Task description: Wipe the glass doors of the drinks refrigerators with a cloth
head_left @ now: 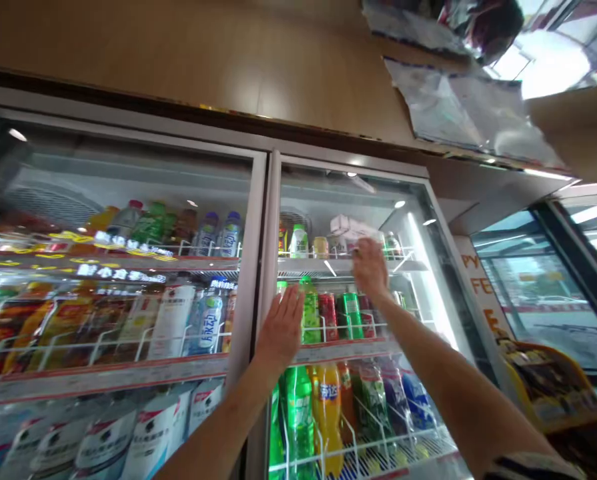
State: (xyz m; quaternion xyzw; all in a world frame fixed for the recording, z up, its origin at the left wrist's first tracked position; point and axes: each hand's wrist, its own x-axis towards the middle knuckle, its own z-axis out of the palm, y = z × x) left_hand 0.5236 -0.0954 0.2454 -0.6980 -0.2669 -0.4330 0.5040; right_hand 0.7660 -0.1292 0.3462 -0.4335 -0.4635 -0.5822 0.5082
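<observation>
I face a drinks cooler with two glass doors. My left hand is raised with its fingers stretched flat, at the frame between the doors, beside a green bottle and cans on the middle shelf. My right hand reaches up into the right-hand compartment to the front edge of the top shelf, just below a white and pink pack. Its fingers are curled at the shelf's wire rail; whether they grip anything is unclear.
Shelves hold many bottles and cans; large soda bottles stand on the lower right shelf. A yellow display rack stands to the right. Another glass door is further right. Wood panelling runs above the cooler.
</observation>
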